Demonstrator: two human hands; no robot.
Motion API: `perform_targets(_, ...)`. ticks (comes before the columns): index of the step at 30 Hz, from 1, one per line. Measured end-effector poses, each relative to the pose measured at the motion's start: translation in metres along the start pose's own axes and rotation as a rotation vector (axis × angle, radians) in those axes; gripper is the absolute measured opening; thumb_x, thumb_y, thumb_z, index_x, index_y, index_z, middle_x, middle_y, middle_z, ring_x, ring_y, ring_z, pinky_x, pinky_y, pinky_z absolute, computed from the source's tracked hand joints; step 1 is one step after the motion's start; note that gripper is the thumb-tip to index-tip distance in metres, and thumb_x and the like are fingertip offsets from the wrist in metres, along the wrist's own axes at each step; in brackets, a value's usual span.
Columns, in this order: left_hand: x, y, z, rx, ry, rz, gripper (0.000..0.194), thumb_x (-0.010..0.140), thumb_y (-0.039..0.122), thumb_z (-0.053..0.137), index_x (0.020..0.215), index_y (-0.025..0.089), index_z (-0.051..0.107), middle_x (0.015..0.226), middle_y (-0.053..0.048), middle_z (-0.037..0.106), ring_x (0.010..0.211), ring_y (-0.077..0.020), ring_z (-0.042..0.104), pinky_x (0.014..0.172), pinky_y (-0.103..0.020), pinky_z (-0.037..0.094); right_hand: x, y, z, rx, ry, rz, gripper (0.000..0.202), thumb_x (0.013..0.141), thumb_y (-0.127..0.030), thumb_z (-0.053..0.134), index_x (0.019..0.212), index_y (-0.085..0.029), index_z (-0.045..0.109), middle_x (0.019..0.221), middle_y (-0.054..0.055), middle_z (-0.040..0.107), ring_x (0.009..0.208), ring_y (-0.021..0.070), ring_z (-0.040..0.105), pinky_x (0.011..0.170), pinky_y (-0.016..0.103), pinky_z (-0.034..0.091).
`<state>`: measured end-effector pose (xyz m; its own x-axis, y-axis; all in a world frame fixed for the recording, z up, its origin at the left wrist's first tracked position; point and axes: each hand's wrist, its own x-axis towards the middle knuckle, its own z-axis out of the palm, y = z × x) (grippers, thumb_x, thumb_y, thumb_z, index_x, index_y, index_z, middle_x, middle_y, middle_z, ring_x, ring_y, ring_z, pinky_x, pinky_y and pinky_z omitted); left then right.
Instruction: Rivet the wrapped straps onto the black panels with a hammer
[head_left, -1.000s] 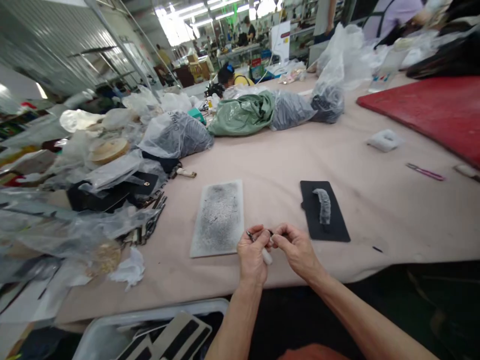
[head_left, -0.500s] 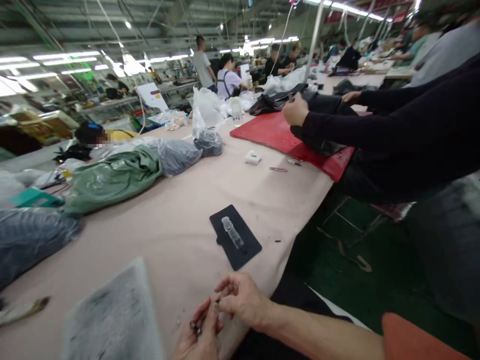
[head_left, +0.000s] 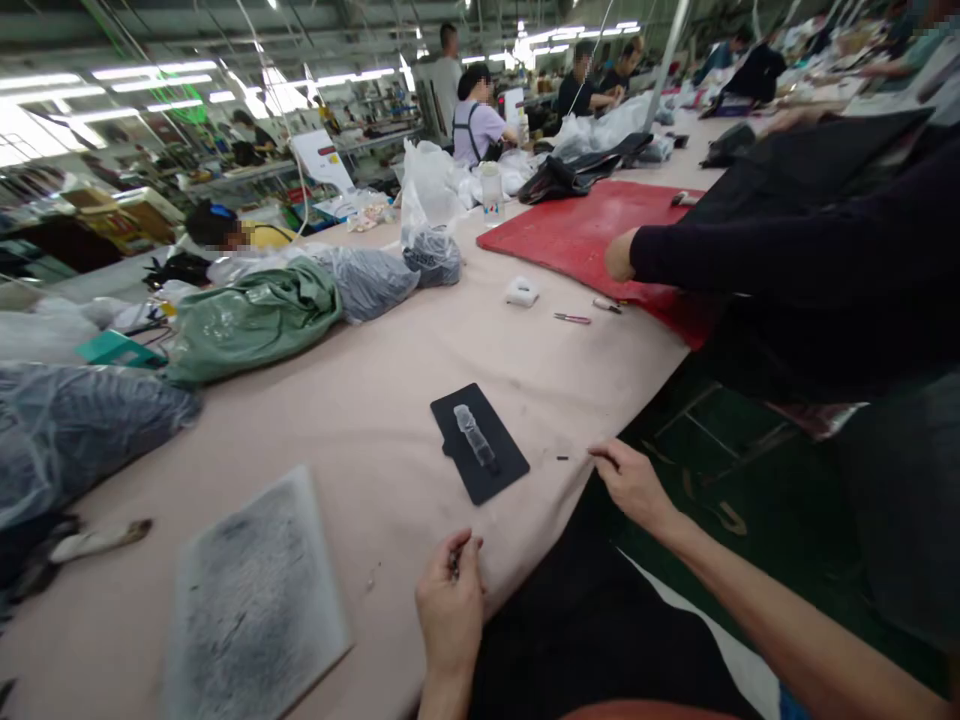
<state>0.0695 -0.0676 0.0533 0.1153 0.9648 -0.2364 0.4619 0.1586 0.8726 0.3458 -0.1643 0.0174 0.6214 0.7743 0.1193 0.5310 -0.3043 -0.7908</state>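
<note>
My left hand [head_left: 452, 592] is closed near the table's front edge, its fingers curled round small dark metallic pieces. Further right, my right hand [head_left: 630, 482] is over the table edge with its fingers pressed together; whatever they may hold is too small to make out. Just left of its fingertips lies a tiny dark strip [head_left: 562, 458] on the pale cloth. A black card [head_left: 501, 447] with a small clear plastic packet [head_left: 472, 432] on it lies beyond my left hand.
A stained translucent board [head_left: 330, 590] lies at the left front. Bagged garments [head_left: 255, 320] line the far left side. White object [head_left: 521, 292], pink-handled snips [head_left: 572, 318] and a red sheet [head_left: 570, 225] lie further back. A person in dark sleeves [head_left: 697, 250] works at the right.
My hands have parted: the right has moved right and forward towards the dark strip, the left stays closed on the small pieces. The co-worker's dark material has shifted right, uncovering more red sheet.
</note>
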Motion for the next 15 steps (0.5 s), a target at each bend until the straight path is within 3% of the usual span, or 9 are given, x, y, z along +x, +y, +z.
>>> perform_targets(3, 0.009, -0.012, 0.002, 0.029, -0.002, 0.000, 0.056, 0.070, 0.062, 0.063, 0.098, 0.015, 0.073, 0.066, -0.004, 0.069, 0.049, -0.0165, 0.057, 0.054, -0.030, 0.048, 0.020, 0.004, 0.013, -0.262, -0.130, -0.073, 0.027, 0.093, -0.020, 0.042, 0.102, -0.015, 0.067, 0.102, 0.010, 0.068, 0.099, 0.0206, 0.062, 0.092, 0.032, 0.046)
perform_targets(8, 0.015, -0.031, 0.000, 0.028, -0.042, -0.043, 0.056, 0.069, 0.060, 0.062, 0.097, 0.013, 0.071, 0.062, -0.003, 0.067, 0.045, -0.0158, 0.054, 0.049, -0.029, 0.045, 0.033, -0.008, 0.034, -0.405, -0.296, -0.114, 0.020, 0.093, -0.023, 0.049, 0.099, -0.017, 0.068, 0.101, 0.009, 0.064, 0.091, 0.0215, 0.061, 0.082, 0.032, 0.044)
perform_targets(12, 0.015, -0.040, -0.005, 0.017, -0.048, -0.028, 0.051, 0.069, 0.060, 0.062, 0.093, 0.016, 0.073, 0.065, -0.005, 0.070, 0.046, -0.0180, 0.057, 0.050, -0.032, 0.049, 0.032, -0.016, 0.036, -0.482, -0.329, -0.163, 0.023, 0.092, -0.017, 0.044, 0.092, -0.016, 0.067, 0.096, 0.011, 0.065, 0.085, 0.0215, 0.062, 0.078, 0.032, 0.044)
perform_targets(15, 0.017, -0.040, -0.010, 0.116, 0.006, 0.006, 0.037, 0.067, 0.056, 0.071, 0.086, 0.024, 0.076, 0.073, -0.006, 0.073, 0.065, -0.0252, 0.070, 0.057, -0.035, 0.056, 0.027, -0.012, 0.045, -0.540, -0.324, -0.214, 0.027, 0.087, -0.010, 0.040, 0.089, -0.018, 0.067, 0.090, 0.010, 0.068, 0.083, 0.0216, 0.065, 0.077, 0.032, 0.047)
